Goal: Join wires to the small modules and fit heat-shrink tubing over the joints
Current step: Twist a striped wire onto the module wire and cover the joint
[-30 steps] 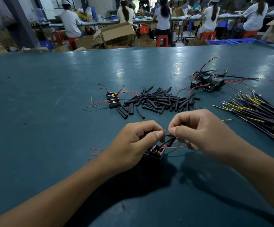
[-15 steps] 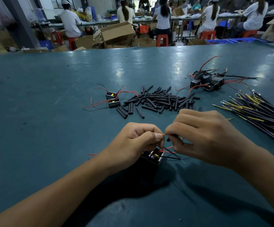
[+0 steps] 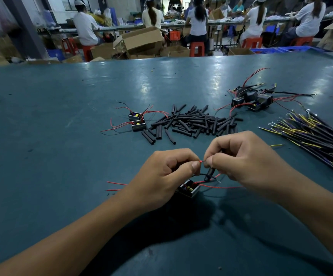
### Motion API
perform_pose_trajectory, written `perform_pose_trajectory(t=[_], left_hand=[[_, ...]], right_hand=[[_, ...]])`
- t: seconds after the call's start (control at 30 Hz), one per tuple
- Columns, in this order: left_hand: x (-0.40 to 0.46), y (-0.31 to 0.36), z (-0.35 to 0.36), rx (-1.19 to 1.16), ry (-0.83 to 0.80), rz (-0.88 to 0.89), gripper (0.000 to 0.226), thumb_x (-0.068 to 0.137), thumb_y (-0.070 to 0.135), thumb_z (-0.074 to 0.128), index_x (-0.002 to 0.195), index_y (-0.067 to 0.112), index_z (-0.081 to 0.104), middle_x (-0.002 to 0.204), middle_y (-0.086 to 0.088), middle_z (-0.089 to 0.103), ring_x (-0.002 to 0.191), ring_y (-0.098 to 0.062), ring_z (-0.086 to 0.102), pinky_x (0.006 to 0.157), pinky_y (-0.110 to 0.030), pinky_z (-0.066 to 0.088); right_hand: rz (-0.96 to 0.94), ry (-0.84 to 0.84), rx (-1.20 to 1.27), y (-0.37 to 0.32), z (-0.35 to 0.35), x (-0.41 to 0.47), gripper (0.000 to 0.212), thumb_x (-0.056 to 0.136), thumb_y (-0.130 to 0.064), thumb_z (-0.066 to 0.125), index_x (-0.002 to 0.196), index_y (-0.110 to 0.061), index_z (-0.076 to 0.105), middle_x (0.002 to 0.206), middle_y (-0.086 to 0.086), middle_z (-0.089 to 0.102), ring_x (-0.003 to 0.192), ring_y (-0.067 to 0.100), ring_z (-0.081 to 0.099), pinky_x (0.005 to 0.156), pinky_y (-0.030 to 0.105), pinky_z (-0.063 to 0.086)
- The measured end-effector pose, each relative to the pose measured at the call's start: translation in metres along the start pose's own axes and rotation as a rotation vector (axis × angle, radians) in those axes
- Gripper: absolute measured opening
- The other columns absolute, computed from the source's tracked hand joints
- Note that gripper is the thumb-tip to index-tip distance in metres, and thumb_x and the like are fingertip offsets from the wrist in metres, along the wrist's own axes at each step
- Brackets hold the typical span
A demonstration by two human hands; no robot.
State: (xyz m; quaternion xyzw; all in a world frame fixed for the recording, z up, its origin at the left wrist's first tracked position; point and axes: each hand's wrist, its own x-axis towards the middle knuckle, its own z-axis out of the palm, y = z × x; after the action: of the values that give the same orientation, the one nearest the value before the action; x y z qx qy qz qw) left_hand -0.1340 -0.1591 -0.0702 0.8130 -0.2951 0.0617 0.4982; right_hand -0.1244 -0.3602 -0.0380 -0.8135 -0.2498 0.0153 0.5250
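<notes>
Both hands are pinching the red wire (image 3: 201, 161); the black sleeve (image 3: 209, 173) is hanging at five o'clock from the left hand's (image 3: 162, 177) fingertips, tilted near upright, just under the right hand (image 3: 245, 156).

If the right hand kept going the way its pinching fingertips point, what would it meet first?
The right hand points left, toward the left hand. Only a short bit of red wire shows between them, so it would most likely meet the left hand's thumb tip first; depth is hard to judge.

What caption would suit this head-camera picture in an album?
Left hand and right hand pinch a red wire above a small module on the teal table.
</notes>
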Motion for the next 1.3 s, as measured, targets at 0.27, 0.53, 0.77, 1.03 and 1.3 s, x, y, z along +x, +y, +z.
perform_pose_trajectory(t=[0.27,0.53,0.77,1.03,1.3], left_hand=[[0.004,-0.002,-0.001,-0.242,0.121,-0.097,0.022,0.098,0.018,0.052,0.081,0.012,0.064,0.06,0.007,0.052,0.055,-0.007,0.045,0.056,-0.014,0.036],[0.0,-0.004,0.0,-0.26,0.079,-0.093,0.02,0.101,0.023,0.053,0.086,0.02,0.067,0.059,0.002,0.06,0.053,-0.006,0.049,0.054,-0.014,0.038],[0.0,-0.004,0.001,-0.248,0.056,-0.071,0.019,0.098,0.031,0.053,0.087,0.025,0.068,0.061,0.001,0.061,0.054,-0.01,0.051,0.054,-0.017,0.04],[0.0,-0.002,0.002,-0.277,0.033,-0.033,0.015,0.101,0.02,0.057,0.094,0.014,0.07,0.062,0.006,0.058,0.056,-0.002,0.052,0.057,-0.011,0.04],[-0.001,-0.003,0.005,-0.42,-0.085,-0.118,0.03,0.089,0.018,0.072,0.118,0.017,0.067,0.086,0.006,0.069,0.082,-0.011,0.067,0.077,-0.023,0.054]], right_hand=[[-0.116,0.185,0.187,0.007,-0.021,0.005,0.003,0.088,-0.011,0.071,0.088,-0.013,0.072,0.065,0.002,0.063,0.054,0.013,0.052,0.048,0.021,0.044],[-0.212,0.27,0.024,0.003,-0.013,0.002,0.017,0.088,-0.032,0.066,0.075,-0.02,0.067,0.06,0.002,0.062,0.049,0.005,0.052,0.049,0.014,0.041],[-0.224,0.28,-0.055,0.001,-0.011,0.0,0.019,0.087,-0.037,0.066,0.073,-0.024,0.066,0.059,0.0,0.062,0.049,0.004,0.05,0.048,0.016,0.04],[-0.254,0.248,-0.103,0.004,-0.007,-0.001,0.02,0.087,-0.042,0.069,0.076,-0.025,0.067,0.061,0.001,0.061,0.05,0.023,0.05,0.046,0.036,0.04],[-0.169,0.097,0.329,0.006,-0.008,0.002,0.018,0.079,-0.027,0.074,0.085,-0.011,0.069,0.062,-0.004,0.061,0.052,0.012,0.049,0.047,0.019,0.042]])
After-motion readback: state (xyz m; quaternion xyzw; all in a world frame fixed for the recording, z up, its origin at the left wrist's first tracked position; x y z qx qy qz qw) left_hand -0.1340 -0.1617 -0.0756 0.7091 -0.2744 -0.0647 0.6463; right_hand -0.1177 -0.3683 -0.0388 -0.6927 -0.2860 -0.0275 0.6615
